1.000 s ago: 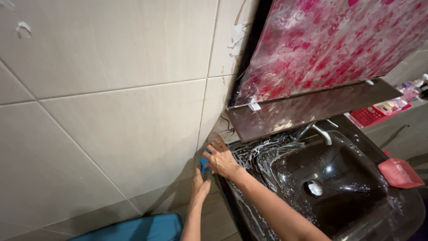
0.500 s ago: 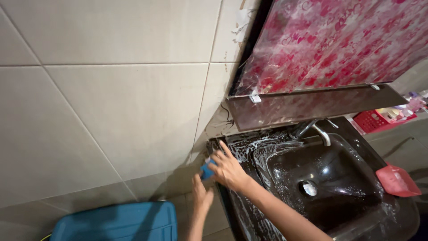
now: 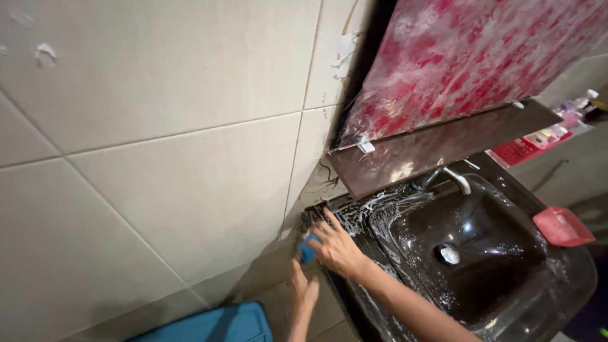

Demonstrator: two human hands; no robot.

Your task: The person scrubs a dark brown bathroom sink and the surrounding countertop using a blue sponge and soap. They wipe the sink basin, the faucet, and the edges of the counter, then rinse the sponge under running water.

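- Head view: the right hand is clenched around a small blue sponge at the near-left corner of the dark glass basin. The fingers spread over the sponge and press it against the corner edge.
- The sponge sits at the outer, wall-facing side of the grip; only a short blue end shows past the fingers, so its long axis cannot be told.
- The left hand lies just below the sponge, fingers pointing up toward it. It appears open and released, holding nothing; whether the fingertips touch the sponge or the basin's underside cannot be told.
- The right hand is the nearer one: it is on the sponge, while the left hand is only just beside it.
- Surface: the basin rim along its left and back edges carries white foam streaks; the bowl is wet and glossy, with a metal drain at its centre.
- A tap stands at the back edge, under a dark glass shelf.
- A pink soap dish rests on the right edge.
- Room: large beige wall tiles to the left, a pink patterned sheet above the shelf, a blue container on the floor below.
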